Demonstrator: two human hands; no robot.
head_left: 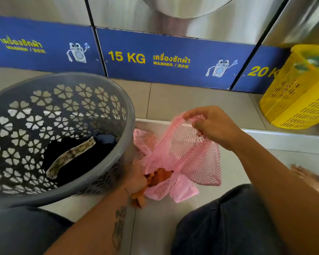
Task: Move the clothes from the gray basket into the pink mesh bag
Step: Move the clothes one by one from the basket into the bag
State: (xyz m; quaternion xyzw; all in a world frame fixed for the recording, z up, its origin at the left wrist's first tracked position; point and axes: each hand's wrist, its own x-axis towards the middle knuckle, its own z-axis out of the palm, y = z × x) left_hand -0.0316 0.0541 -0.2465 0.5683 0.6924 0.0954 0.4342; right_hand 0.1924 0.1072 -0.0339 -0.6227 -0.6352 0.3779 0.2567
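Beside 1 gray basket (126, 107) holding dark clothes (77, 161), our right hand (210, 124) pinches 1 pink mesh bag (182, 153) open; our left hand (136, 179) grips 1 orange garment (158, 178) at its mouth.

Tiled floor (191, 100) — gray basket (107, 183), pink mesh bag (182, 153), yellow basket (293, 100).

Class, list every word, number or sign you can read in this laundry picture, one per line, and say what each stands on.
"15 KG" – middle blue washer panel.
"WASHER /" – same panel, under Thai script; the characters after the slash are too small.
"20 K" – right blue panel, cut off by the yellow plastic basket.
"WASHER" – left blue panel, blurred.
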